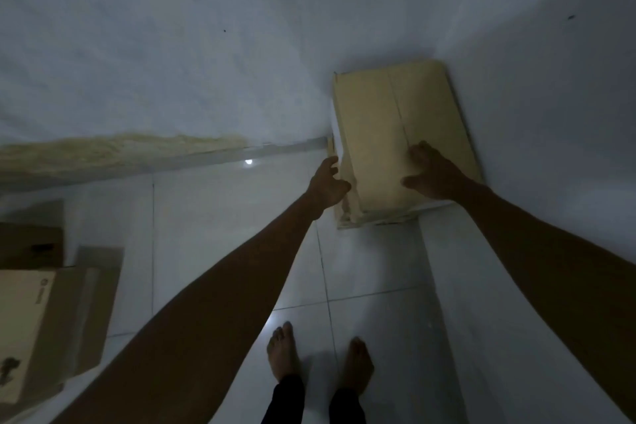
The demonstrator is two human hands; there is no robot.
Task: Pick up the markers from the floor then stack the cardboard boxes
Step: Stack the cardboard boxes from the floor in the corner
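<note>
- Two forearms [220,303] are stretched out from the camera toward the box [378,120], and bare feet [284,351] are planted on the tiled floor [378,268] short of its near end.
- That box is set in a corner, with its far end and right side close against the wall [206,45]. A thin cardboard layer [371,220] seems to lie under it (the dim light leaves this unsure).
- On the box's top, toward its near end, the right hand [432,175] is laid flat with fingers spread, and nothing is gripped.
- At the box's near left corner the left hand [327,182] is held with fingers half-curled. Whether the side is gripped or only approached cannot be told.
- Well to the left of the box, on the near side, other boxes [31,323] are seen. No markers are seen in view, so the stacking part is judged to be in hand.
- To do the step well, the box should be squared before anything is set on it:
  - its sides should be pressed parallel to the wall;
  - its top flaps should be flattened, so that a level seat is offered;
  - it should be steadied from both sides rather than from the top alone, since a light carton is likely to skid on smooth tile.
</note>
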